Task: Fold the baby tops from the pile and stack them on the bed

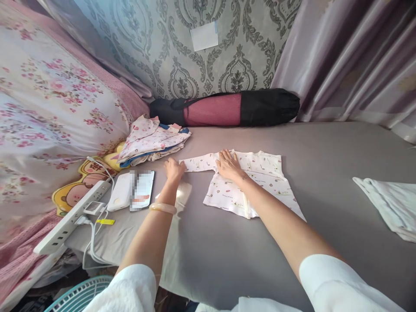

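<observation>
A small white baby shirt (pixel 269 184) with a scattered print lies spread on the grey sheet, its left sleeve stretched out sideways. At the end of that sleeve, my left hand (pixel 174 168) has its fingers closed on the cuff. My right hand (pixel 228 164) rests flat over the shoulder where this sleeve joins the body, its fingers stretched out. A pale tie strip (pixel 246 204) hangs down the shirt's front. My right forearm covers part of the lower right side of the shirt.
Folded printed clothes (pixel 156 138) are stacked at the back left. A phone (pixel 143 190), a white power bank (pixel 121 191) and a power strip (pixel 73 216) with cables lie left. A black and pink rolled bag (pixel 212 109) lies along the wall. Folded pale cloth (pixel 394 208) sits right.
</observation>
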### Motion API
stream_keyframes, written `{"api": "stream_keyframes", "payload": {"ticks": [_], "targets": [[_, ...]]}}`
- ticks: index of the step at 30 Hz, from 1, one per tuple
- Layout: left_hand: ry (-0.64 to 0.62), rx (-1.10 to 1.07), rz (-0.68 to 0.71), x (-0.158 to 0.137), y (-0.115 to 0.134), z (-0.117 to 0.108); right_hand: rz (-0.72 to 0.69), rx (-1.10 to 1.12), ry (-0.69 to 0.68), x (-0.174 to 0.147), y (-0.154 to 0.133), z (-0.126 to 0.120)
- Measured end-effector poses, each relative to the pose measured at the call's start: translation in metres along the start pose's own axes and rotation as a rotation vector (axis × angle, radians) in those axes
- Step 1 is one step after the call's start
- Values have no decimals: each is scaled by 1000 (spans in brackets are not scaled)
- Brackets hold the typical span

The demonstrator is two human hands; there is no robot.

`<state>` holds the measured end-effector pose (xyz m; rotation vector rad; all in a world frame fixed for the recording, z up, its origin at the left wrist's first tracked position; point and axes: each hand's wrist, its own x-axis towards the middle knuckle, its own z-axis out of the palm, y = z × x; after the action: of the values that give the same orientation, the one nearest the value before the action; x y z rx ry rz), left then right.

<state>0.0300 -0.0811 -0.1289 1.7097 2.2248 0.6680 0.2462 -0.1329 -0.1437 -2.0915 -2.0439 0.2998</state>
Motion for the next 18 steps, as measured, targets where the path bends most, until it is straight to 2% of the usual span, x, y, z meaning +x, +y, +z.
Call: {"api": "stream_keyframes", "payload": {"ticks": [8, 15, 18], "targets": [[-112, -45, -22, 15, 0, -1, 42, -12, 32, -2, -6, 7], [-162, -294, -108, 22, 3, 1, 48, -25, 49, 1, -5, 10], [-180, -378, -102, 24, 2, 0, 51, -27, 52, 1, -5, 11]]}}
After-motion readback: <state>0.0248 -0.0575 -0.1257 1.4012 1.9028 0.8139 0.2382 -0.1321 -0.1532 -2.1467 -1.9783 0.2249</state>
